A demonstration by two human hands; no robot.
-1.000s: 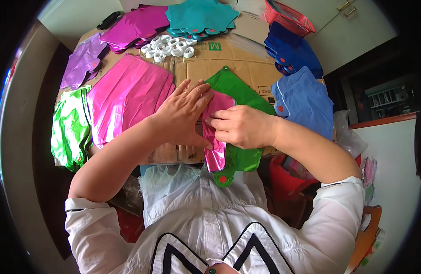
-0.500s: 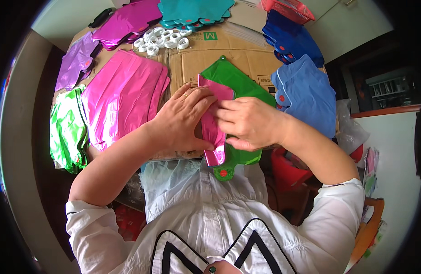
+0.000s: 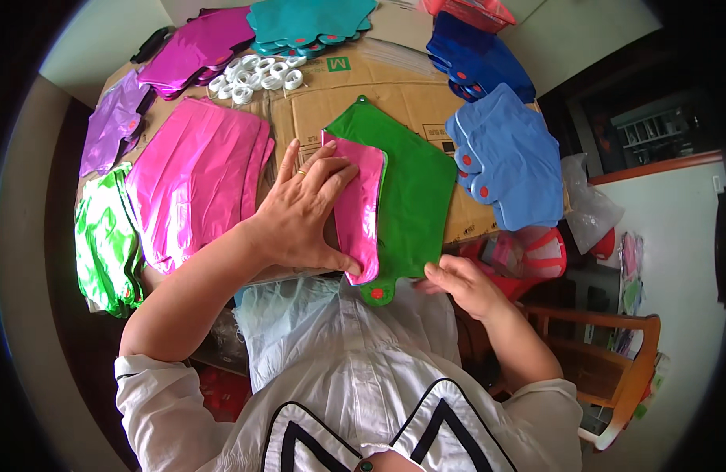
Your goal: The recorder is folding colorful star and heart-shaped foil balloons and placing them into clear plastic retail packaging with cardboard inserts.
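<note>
A flat green foil balloon [image 3: 414,197] lies on the cardboard in front of me, its tab with a red dot hanging over the near edge. On its left part rests a narrow folded strip of pink foil [image 3: 361,181]. My left hand [image 3: 301,200] presses this strip along its left side, fingers spread near the top and thumb at the bottom. At the green foil's lower right corner, my right hand [image 3: 467,285] grips the edge, thumb on top; its other fingers are partly hidden.
Around the cardboard [image 3: 308,110] lie foil stacks: pink [image 3: 197,173], bright green [image 3: 103,244], lilac [image 3: 107,130], magenta [image 3: 197,47], teal [image 3: 308,20], dark blue [image 3: 481,55] and light blue [image 3: 512,157]. White ribbon rolls [image 3: 256,75] sit behind. A red basket [image 3: 548,256] stands right.
My right hand has left the pink strip and moved down and right to the green foil's corner. The left hand stays on the strip. The view has shifted slightly.
</note>
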